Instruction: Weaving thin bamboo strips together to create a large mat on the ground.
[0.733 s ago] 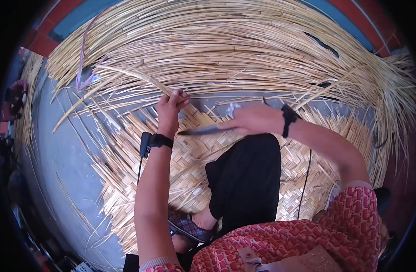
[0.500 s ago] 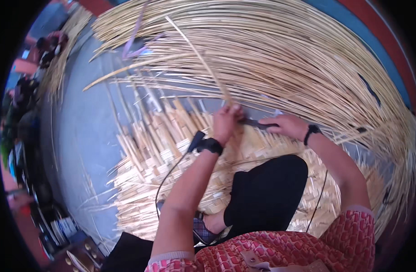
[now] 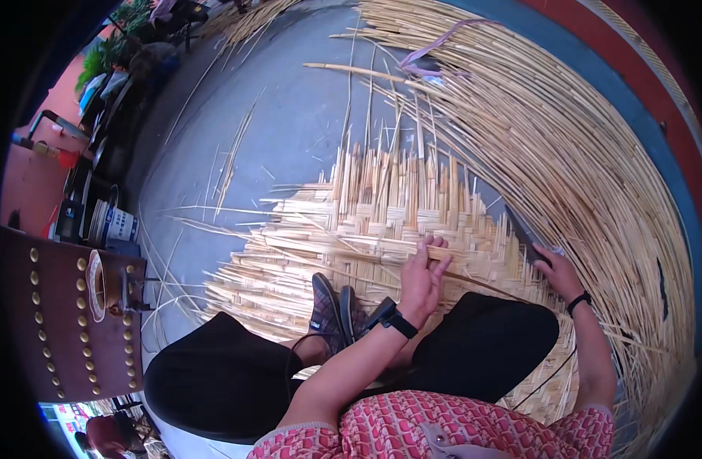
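My left hand (image 3: pixel 424 284) is palm up over a woven reed mat (image 3: pixel 370 210), its fingers closed round a pale reed strip (image 3: pixel 359 239). That strip stretches off to the left, low across the weave. On the right, my right hand (image 3: pixel 559 274) grips the handle of a knife (image 3: pixel 524 226). The knife's dark blade points away from me, beside the mat's right edge, apart from the strip. Both my feet, in dark plaid shoes (image 3: pixel 332 310), rest on the mat between my bent knees.
A large heap of long reeds (image 3: pixel 550 145) curves along the right, with a purple ribbon (image 3: pixel 435 50) at its far end. Loose reeds (image 3: pixel 232 157) lie on the grey floor (image 3: pixel 290 115). A studded dark red door (image 3: pixel 64 317) stands at left.
My view has turned to the left. The strip has swung from pointing away to lying toward the left. My right hand has drawn the knife away from my left hand.
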`<state>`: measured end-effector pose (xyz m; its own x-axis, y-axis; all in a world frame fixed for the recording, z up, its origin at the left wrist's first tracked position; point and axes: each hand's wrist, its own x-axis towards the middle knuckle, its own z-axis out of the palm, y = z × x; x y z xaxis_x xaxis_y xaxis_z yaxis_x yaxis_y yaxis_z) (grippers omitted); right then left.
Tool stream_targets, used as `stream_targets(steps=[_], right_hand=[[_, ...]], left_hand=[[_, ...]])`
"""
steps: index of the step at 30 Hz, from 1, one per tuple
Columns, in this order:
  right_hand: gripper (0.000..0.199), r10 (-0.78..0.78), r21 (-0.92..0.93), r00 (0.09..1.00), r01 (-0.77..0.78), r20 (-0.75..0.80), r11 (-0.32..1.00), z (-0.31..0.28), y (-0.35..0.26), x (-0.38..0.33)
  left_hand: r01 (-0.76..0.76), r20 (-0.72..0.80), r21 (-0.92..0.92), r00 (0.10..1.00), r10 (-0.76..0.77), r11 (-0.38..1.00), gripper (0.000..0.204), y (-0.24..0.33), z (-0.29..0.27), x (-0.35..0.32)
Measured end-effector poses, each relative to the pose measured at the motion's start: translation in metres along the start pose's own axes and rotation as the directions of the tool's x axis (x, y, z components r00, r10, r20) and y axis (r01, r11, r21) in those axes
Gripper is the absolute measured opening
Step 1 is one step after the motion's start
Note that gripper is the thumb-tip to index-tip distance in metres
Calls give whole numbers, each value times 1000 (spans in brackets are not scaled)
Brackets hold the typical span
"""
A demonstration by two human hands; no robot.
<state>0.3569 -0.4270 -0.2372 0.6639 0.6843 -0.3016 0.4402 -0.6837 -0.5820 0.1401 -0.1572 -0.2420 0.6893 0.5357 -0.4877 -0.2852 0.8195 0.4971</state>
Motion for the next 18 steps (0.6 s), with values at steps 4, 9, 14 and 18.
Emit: stream_targets(steps=[4, 9, 14, 18], right_hand=[[46, 133, -125, 990, -127, 38, 984, -10, -30, -9], [46, 26, -272, 999, -35, -34, 962, -44, -56, -33], [49, -34, -187, 999, 39, 29, 982, -64, -110, -23], [45, -53, -382, 985, 113, 164, 917, -59, -154, 12]], left_hand=[[542, 22, 701, 633, -774, 463, 50, 3, -32, -29], [214, 102, 618, 932, -347, 756, 32, 81, 9, 65], [125, 67, 719, 967, -247, 684, 29, 150, 4, 205], [107, 105, 839, 931, -351, 533, 32, 138, 33, 271]])
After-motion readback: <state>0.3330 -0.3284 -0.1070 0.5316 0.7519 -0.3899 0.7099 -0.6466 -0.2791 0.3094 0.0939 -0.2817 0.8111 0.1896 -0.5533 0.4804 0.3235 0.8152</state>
